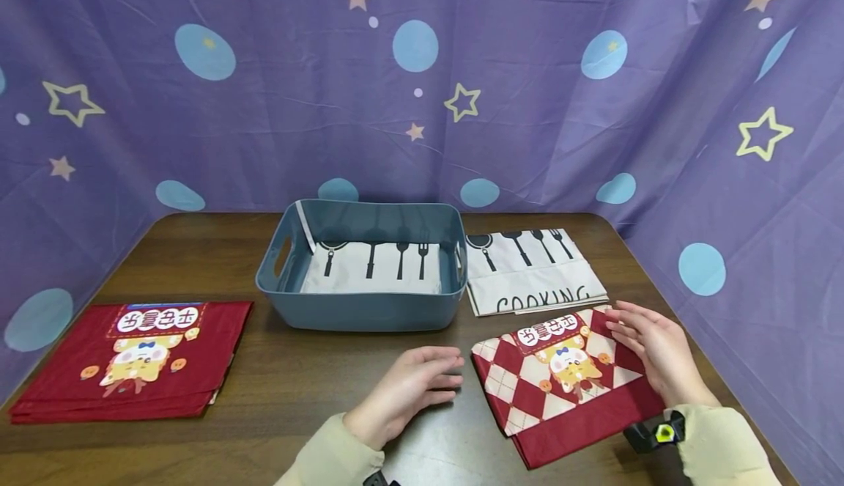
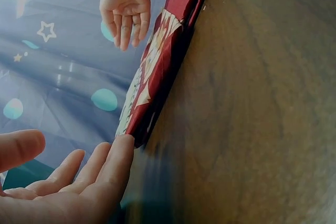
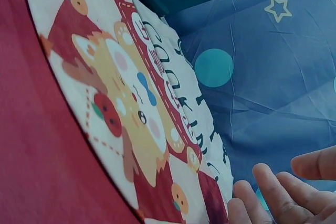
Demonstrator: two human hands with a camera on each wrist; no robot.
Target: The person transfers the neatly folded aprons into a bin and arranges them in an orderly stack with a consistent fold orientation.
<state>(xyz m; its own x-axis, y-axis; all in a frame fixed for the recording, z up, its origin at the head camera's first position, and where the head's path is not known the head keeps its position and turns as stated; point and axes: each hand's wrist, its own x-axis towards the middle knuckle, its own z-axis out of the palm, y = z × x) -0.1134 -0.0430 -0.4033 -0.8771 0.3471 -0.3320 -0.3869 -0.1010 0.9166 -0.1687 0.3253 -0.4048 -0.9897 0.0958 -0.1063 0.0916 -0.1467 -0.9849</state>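
A folded red-and-cream checked cloth (image 1: 547, 369) with a cartoon animal print lies on the table at the front right, a plain red band along its near edge. My left hand (image 1: 412, 391) hovers just left of it, fingers extended and palm turned inward. Over its right edge my right hand (image 1: 656, 347) has its fingers relaxed, with nothing held. In the left wrist view the cloth (image 2: 157, 61) appears edge-on between both hands. The right wrist view shows the cloth's printed face (image 3: 131, 93) close up, with right-hand fingers (image 3: 273, 192) beside it.
A blue-grey plastic basket (image 1: 363, 311) stands at the table's back middle, holding a folded white cloth (image 1: 356, 270) printed with utensils. Right of it lies another white cloth (image 1: 527, 273) lettered COOKING. A folded red cloth (image 1: 59, 369) rests at the left. A purple curtain (image 1: 297, 119) hangs behind.
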